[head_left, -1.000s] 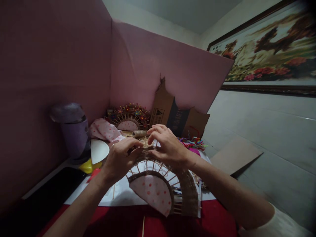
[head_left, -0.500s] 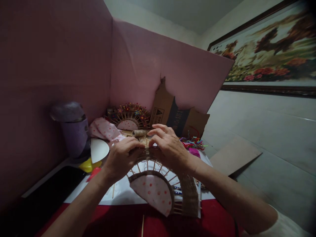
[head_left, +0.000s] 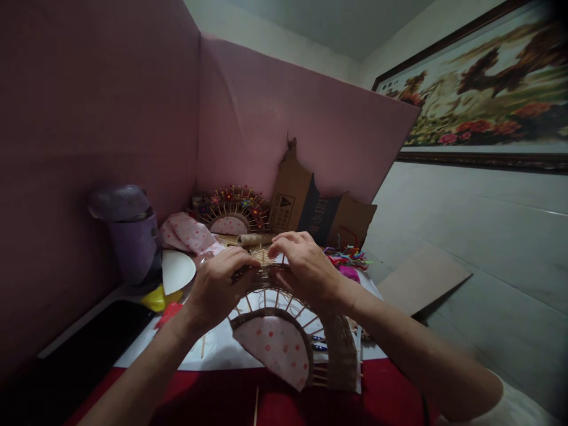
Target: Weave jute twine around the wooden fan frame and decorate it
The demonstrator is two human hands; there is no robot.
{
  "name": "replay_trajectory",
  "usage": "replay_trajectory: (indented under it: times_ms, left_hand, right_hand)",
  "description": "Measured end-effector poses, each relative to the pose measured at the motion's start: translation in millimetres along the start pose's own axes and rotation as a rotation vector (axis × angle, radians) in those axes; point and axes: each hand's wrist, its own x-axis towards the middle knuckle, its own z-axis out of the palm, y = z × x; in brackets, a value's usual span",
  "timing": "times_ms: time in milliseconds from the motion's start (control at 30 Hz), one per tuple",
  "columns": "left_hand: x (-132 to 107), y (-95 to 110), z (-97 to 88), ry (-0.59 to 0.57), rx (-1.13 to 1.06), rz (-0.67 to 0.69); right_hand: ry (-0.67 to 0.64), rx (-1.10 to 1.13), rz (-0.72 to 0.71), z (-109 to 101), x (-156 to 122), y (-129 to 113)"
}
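Note:
A half-round woven piece (head_left: 337, 349) lies in front of me, with wooden spokes, a brown twine rim and a pink dotted fabric centre (head_left: 275, 346). My left hand (head_left: 217, 284) has its fingers curled on the far top of the twine rim. My right hand (head_left: 306, 266) presses down on the same stretch of rim, fingers bent and close together. Both hands touch the weave; any loose twine between the fingertips is hidden. A spool of twine (head_left: 252, 239) lies just beyond the hands.
A finished decorated half-round piece (head_left: 233, 210) leans at the back beside a cardboard box (head_left: 310, 213). A purple jar (head_left: 133, 236), white paper disc (head_left: 176, 271), pink dotted cloth (head_left: 189, 232) and coloured pipe cleaners (head_left: 348, 258) surround the work. Pink partition boards stand left and behind.
My right hand has slid slightly lower and closer onto the rim, its fingers curling in. My left hand stays almost in place.

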Motion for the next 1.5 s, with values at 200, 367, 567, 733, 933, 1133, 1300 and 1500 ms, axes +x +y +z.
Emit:
replay_trajectory:
  times_ms: [200,367,567,733,933,1133,1300,1500]
  left_hand:
    - [-0.3,3.3,-1.4,0.011,0.000,-0.001]
    - [-0.6,2.6,-2.1,-0.003,-0.005,0.007]
    - [-1.3,-0.5,-1.3,-0.015,0.044,0.026]
    - [0.7,1.0,-1.2,-0.022,0.048,0.014]
    - [3.7,8.6,-2.6,-0.033,0.073,-0.014]
    - [5.7,12.7,-1.6,-0.015,0.222,0.034]
    - [4.4,8.4,1.0,0.000,0.222,0.015]
    - [0.9,5.2,1.9,-0.008,0.217,-0.041]
  right_hand:
    - [-0.158,0.376,0.138,-7.3,9.4,6.3]
    - [-0.195,0.630,0.189,-9.0,13.0,10.8]
    - [-0.156,0.631,0.149,-8.1,10.4,8.6]
    - [-0.131,0.701,0.169,-5.3,6.9,7.9]
    - [-0.114,0.731,0.173,-4.9,6.9,7.4]
    - [-0.091,0.691,0.186,-3.8,6.7,5.6]
    - [-0.088,0.629,0.150,-1.2,6.1,6.1]
    - [-0.094,0.572,0.146,1.5,5.4,3.1]
